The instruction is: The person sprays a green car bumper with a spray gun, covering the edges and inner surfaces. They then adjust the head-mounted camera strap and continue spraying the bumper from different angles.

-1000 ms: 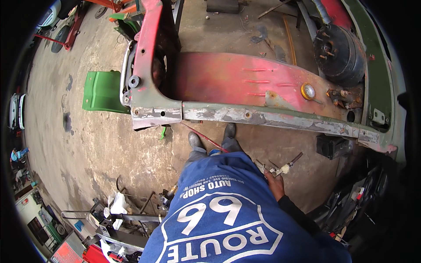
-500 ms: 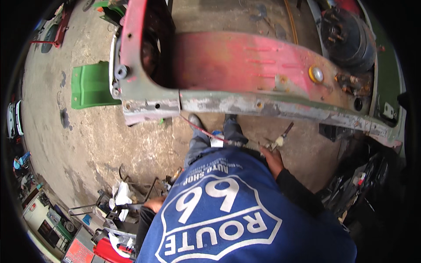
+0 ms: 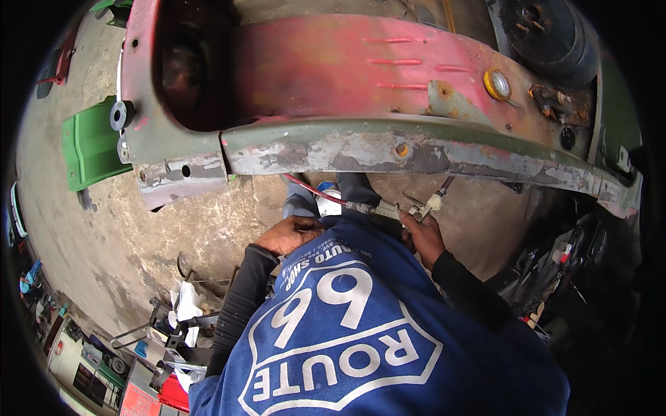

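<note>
One silver metal tool [image 3: 418, 210] in grip

Left hand [image 3: 290, 236] curls beside the blue shirt [image 3: 361, 319], its hold hidden; right hand [image 3: 422, 236] clasps the tool, joined to a red hose [image 3: 312, 192], near the red-green metal car body [image 3: 416, 149]. Step in hand, likely: steadying the tool; moving it calls for hose slack.

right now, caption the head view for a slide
Right hand gripping a metal tool with a red hose, left hand at the blue shirt, beside worn vehicle bodywork.
</note>
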A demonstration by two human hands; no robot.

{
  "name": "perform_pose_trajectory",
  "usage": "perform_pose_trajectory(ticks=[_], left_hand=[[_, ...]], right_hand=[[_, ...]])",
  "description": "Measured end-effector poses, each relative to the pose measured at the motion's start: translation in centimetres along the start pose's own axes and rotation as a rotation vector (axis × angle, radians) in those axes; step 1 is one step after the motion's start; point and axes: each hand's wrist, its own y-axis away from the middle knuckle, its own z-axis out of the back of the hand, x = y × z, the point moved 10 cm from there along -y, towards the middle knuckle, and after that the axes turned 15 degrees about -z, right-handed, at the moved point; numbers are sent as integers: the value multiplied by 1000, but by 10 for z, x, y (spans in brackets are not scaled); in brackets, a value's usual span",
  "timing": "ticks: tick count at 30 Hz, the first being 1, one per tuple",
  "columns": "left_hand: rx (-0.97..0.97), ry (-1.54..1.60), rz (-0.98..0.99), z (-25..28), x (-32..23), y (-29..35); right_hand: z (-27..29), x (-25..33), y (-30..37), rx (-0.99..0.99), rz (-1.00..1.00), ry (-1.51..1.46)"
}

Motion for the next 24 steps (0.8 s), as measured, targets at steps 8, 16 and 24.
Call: perform_pose_trajectory(ticks=[8,16,24], left_hand=[[140,-26,-117,-21,-24,-25],[-163,209,-126,-2,-37,-15],[-211,400,-72,11,-37,-3]], right_hand=[[12,-12,48,-131,74,-70],[-47,85,49,-156,833,664],[-106,53,62,383,449,567]])
